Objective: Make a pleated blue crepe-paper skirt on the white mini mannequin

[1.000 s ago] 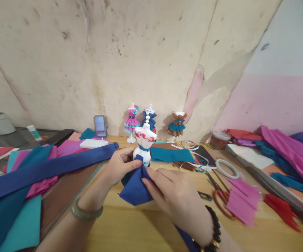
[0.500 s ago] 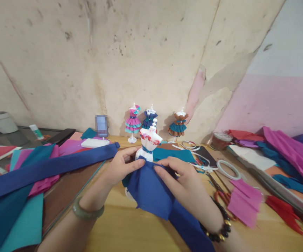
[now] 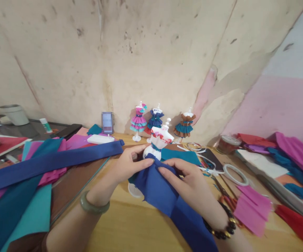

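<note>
A small white dress-form mannequin (image 3: 162,136), its bust marked with red and a dark band round its waist, stands tilted in front of me. My left hand (image 3: 133,162) wraps the form's left side, with the thumb pressing a blue crepe-paper strip (image 3: 158,187) against it just below the waist. The thumb and fingers of my right hand (image 3: 187,175) pinch the same strip's upper edge, right of the form. From there the strip hangs down over the front and trails off toward the bottom edge. Part of the form's round base (image 3: 135,190) shows beneath the paper.
Behind stand three dressed mannequins: pink (image 3: 138,120), navy (image 3: 155,119) and brown-teal (image 3: 184,126). Coloured paper strips (image 3: 54,159) cover the left side. Scissors (image 3: 226,196), a roll of white tape (image 3: 235,174) and pink paper (image 3: 253,210) lie right. A glue stick (image 3: 46,125) stands far left.
The whole view has shifted, so things appear farther right. The strip's top edge looks more bunched between my hands, and more of the base shows. Both hands keep their hold.
</note>
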The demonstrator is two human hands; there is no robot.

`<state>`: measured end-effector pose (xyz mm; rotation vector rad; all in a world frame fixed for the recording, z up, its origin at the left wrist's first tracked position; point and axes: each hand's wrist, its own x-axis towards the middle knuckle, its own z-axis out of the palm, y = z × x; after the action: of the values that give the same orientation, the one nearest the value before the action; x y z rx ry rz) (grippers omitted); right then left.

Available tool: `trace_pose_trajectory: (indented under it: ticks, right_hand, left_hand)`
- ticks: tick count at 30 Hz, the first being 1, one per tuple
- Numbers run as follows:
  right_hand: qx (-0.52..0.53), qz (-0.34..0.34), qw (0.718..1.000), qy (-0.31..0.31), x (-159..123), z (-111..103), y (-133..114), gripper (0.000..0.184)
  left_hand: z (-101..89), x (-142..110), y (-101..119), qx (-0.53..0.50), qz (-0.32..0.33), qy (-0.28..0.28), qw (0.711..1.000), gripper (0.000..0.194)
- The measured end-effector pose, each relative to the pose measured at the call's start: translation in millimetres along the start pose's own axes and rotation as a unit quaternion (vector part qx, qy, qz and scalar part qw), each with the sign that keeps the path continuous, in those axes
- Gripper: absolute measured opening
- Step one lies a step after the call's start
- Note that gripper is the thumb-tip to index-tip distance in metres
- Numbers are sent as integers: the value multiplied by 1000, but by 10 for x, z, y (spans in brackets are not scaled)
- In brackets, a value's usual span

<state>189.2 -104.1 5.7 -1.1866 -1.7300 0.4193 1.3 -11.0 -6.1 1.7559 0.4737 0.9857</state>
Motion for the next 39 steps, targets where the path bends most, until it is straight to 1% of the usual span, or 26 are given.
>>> trace_pose_trajectory:
  ticks: [3, 8, 13, 17, 20, 25, 33, 39]
  right_hand:
    - [9, -11, 1000, 8, 2, -11, -17, 14]
    - [37, 17, 999, 13, 9, -19, -23, 17]
    - [37, 2, 999, 14, 9, -3, 7, 14]
    - [67, 24, 997, 17, 4, 12, 22, 12]
    - [85, 36, 996, 18, -5, 17, 33, 12]
    - [107, 63, 992, 2, -16, 6, 48, 16]
    - [105, 71, 992, 26, 2, 34, 20, 18]
    - [112, 93, 988, 50, 14, 57, 3, 22]
  left_hand:
    - [12, 2, -4, 14, 4, 0, 1000, 45]
    - [46, 0, 35, 29, 8, 3, 1000, 52]
    - [65, -5, 52, 32, 5, 6, 999, 55]
    - [61, -9, 30, 31, 3, 17, 999, 61]
    - [58, -13, 15, 27, 6, 11, 1000, 62]
    - [59, -12, 20, 17, 14, 1, 1000, 61]
    - [73, -4, 16, 15, 11, 6, 1000, 61]
    - [81, -7, 6, 13, -2, 18, 1000, 63]
